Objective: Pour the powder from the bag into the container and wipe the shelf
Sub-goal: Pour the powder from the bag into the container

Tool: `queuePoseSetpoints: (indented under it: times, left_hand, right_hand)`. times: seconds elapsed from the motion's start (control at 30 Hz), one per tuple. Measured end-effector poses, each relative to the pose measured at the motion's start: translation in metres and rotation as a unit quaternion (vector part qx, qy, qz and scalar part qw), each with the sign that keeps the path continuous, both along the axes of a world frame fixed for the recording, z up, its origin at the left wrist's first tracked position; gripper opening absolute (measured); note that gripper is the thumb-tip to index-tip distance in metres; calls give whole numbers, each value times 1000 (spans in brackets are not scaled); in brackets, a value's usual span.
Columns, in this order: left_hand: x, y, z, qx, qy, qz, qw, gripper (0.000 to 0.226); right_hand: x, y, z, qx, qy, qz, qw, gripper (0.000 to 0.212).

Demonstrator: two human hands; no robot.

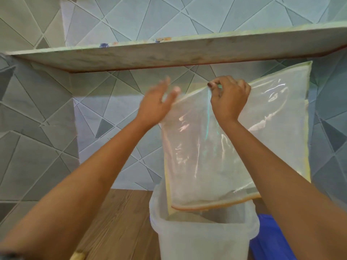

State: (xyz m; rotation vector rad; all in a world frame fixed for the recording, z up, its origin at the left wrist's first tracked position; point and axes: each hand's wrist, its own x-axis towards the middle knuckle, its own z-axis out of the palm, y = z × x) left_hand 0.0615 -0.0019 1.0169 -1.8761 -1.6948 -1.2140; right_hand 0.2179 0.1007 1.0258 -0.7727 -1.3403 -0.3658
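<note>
A large clear plastic bag (216, 156) with yellow trim hangs upside down, its lower edge dipping into a translucent white container (202, 239) that stands on the wooden floor. My right hand (230, 99) pinches the bag's raised top edge. My left hand (159, 102) is blurred, fingers spread, beside or against the bag's upper left corner; I cannot tell whether it touches. A little white powder clings inside the bag on the right. A stone shelf (169, 53) runs across the wall above my hands.
Patterned grey-blue tiles cover the wall behind. A blue object (270, 239) lies on the floor just right of the container. A pale yellowish thing (78, 256) shows at the bottom edge. Small coloured bits sit on the shelf's top edge.
</note>
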Motion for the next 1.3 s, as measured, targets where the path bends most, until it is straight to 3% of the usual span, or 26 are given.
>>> queuePoseSetpoints:
  times: [0.03, 0.13, 0.17, 0.23, 0.27, 0.33, 0.37, 0.47, 0.57, 0.73, 0.83, 0.9, 0.97, 1.03, 1.1, 1.17, 1.2, 1.3]
  left_hand:
    - [0, 0, 5, 26, 10, 9, 1000, 72]
    - [1, -4, 2, -163, 97, -51, 981, 74]
    - [0, -4, 0, -127, 73, -58, 988, 72]
    - [0, -3, 1, 49, 6, -4, 999, 65]
    - [0, -1, 2, 32, 27, 6, 999, 63]
    - [3, -2, -5, -167, 101, -34, 980, 62]
    - [5, -2, -9, -198, 96, -46, 974, 68]
    - [3, 5, -2, -23, -32, 3, 999, 74]
    - [6, 14, 3, -64, 51, 47, 996, 48]
    - [18, 30, 19, -3, 12, 52, 999, 20]
    - [24, 37, 33, 23, 4, 82, 996, 19]
    - [26, 41, 39, 32, -3, 96, 995, 19]
    - [25, 43, 44, 40, -24, 102, 994, 19]
    - [25, 43, 48, 46, -51, 111, 991, 19]
    - [24, 46, 49, 50, -59, 111, 991, 19]
    - [23, 50, 50, 52, -62, 101, 992, 19]
    - [23, 51, 52, 53, -62, 96, 992, 19]
    - [24, 49, 62, 61, -76, 80, 992, 19]
  right_hand:
    - [0, -1, 1, -2, 8, -1, 1000, 27]
    - [1, 0, -1, -7, 0, -10, 1000, 27]
    - [1, 0, -3, -11, 2, -11, 1000, 27]
    - [2, 0, -9, -23, 13, -7, 1000, 27]
    - [2, 1, -11, -26, 14, -5, 1000, 26]
    - [2, 2, -14, -23, 3, -5, 1000, 26]
    - [2, 2, -15, -24, -4, -8, 1000, 26]
    - [-1, 1, -17, -22, -10, -8, 1000, 26]
    - [-2, 1, -14, -5, -6, 8, 1000, 25]
    - [3, 2, -9, -16, -36, 106, 994, 18]
    - [20, 2, -14, -15, -37, 139, 989, 16]
    - [33, 1, -31, -2, 5, 90, 996, 21]
    - [45, -2, -65, -21, 140, 73, 987, 16]
    - [52, -4, -108, -163, 311, 129, 927, 15]
    - [52, 2, -152, -384, 434, 235, 781, 18]
    - [48, 2, -182, -515, 484, 332, 625, 40]
    - [45, 1, -189, -545, 474, 361, 591, 50]
    - [38, 4, -186, -588, 406, 383, 586, 76]
